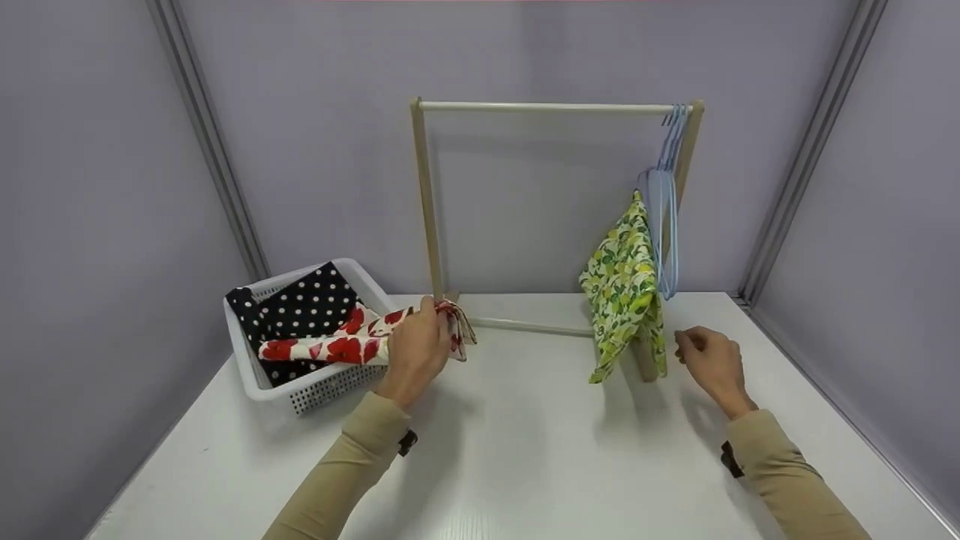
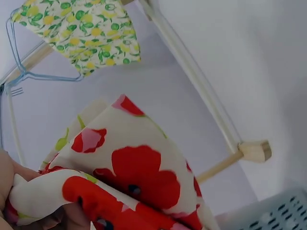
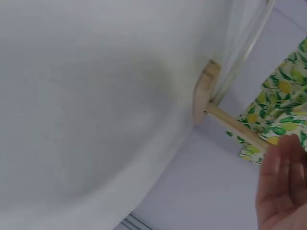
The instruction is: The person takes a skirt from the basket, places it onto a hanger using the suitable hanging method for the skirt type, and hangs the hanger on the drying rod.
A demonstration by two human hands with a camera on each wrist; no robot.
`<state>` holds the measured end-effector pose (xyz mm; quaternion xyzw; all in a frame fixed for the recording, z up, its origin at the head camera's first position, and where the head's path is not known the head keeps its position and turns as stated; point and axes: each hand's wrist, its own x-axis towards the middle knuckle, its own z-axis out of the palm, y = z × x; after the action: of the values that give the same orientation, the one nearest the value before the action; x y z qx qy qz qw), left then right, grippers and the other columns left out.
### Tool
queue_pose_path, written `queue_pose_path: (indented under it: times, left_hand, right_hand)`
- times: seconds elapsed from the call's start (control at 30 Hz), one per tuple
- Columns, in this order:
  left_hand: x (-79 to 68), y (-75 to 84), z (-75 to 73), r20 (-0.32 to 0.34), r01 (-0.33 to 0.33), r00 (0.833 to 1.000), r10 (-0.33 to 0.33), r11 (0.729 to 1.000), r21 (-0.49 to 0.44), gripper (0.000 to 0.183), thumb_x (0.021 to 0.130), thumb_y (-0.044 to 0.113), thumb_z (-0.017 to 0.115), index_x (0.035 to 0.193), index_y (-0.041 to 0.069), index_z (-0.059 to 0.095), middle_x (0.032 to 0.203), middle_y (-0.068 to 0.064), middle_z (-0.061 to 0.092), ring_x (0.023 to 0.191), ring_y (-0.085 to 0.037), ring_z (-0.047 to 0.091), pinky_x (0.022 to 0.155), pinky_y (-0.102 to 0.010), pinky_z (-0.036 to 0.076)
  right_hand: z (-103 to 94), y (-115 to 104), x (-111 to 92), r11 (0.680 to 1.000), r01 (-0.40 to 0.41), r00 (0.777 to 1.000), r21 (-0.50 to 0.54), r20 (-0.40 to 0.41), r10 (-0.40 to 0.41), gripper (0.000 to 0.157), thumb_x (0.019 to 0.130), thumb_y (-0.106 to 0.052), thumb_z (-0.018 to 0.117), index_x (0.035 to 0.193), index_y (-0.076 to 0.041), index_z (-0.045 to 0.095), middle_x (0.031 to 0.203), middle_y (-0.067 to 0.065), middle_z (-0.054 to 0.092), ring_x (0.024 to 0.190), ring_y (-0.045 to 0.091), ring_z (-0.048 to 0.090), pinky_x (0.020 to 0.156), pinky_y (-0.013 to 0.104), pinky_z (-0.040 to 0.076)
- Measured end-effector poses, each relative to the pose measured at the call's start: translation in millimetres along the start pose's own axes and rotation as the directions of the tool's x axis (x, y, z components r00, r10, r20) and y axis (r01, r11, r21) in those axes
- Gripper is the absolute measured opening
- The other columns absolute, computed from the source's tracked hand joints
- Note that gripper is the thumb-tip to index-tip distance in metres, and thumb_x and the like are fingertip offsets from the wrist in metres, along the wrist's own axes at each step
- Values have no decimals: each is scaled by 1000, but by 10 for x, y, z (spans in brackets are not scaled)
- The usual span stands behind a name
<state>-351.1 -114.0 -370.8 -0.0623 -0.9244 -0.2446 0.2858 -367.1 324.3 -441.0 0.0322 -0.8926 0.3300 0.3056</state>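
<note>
My left hand [image 1: 417, 349] grips a white cloth with red flowers [image 1: 345, 349], pinched near one end. The cloth's other end lies over the basket, and in the left wrist view its folds [image 2: 139, 167] fill the lower middle. My right hand [image 1: 711, 364] holds nothing, its fingers loosely bent, just right of a green and yellow lemon-print cloth [image 1: 622, 281]. That cloth hangs from a blue hanger at the rack's right end. In the right wrist view my right hand [image 3: 285, 189] shows straighter fingers near the lemon-print cloth [image 3: 280, 96].
A white perforated basket [image 1: 251, 375] at the left holds a black cloth with white dots [image 1: 311, 304]. Behind my hands stands a rack with wooden posts and a white top rail [image 1: 540, 107]. Several blue hangers [image 1: 672, 225] bunch at its right end. Grey walls enclose the white table [image 1: 517, 457].
</note>
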Motion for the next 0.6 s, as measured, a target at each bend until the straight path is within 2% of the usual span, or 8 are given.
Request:
queue_pose_path:
  times: [0.13,0.2,0.3,0.37,0.43,0.53,0.6]
  left_hand:
    - [-41,49,96,41,-2,999,5,996,-85,17,95,23,44,96,7,49,67,-3,52,56,-18,48,47,-35,39]
    - [-69,70,146,59,-15,998,23,993,-121,16,94,22,44,96,7,49,67,-2,52,56,-18,47,46,-34,38]
    - [-102,106,218,74,-51,995,62,989,-136,13,94,21,45,94,8,48,67,-2,53,57,-17,50,48,-34,40]
    - [-121,139,256,81,-80,992,92,987,-138,13,93,20,45,94,7,48,67,-2,53,60,-17,52,50,-34,42]
    - [-132,179,294,95,-92,990,105,986,-137,13,93,20,45,94,7,48,69,-1,53,62,-17,53,53,-34,43]
    - [-154,245,354,137,-97,984,116,986,-137,14,94,21,45,95,8,48,72,0,52,64,-16,52,54,-32,43]
    - [-168,285,409,163,-99,979,121,986,-134,14,94,22,44,95,9,48,74,1,51,66,-15,50,56,-31,43]
  right_hand:
    - [-29,-120,2,1000,-21,991,22,-129,24,35,91,-38,50,67,-14,61,54,0,55,44,15,46,41,28,34]
    - [-32,-185,-19,999,-15,988,52,-155,23,37,91,-37,50,63,-14,57,51,1,50,43,16,41,40,28,31]
    - [-24,-294,-63,994,39,986,106,-163,-22,37,92,-32,51,60,-14,55,50,2,45,43,16,37,40,27,29]
    - [-11,-362,-95,982,127,979,143,-174,-101,36,91,-25,52,58,-13,53,48,0,43,42,13,35,40,25,28]
    - [13,-430,-128,957,234,961,170,-186,-202,34,90,-18,54,57,-15,52,47,-3,41,40,11,33,38,23,27]
    - [69,-572,-188,886,416,904,202,-198,-379,31,86,-5,57,58,-17,52,47,-9,39,40,6,32,38,19,26]
    - [112,-724,-255,847,479,877,229,-168,-450,31,83,1,59,59,-17,53,48,-10,39,41,4,33,38,17,27]
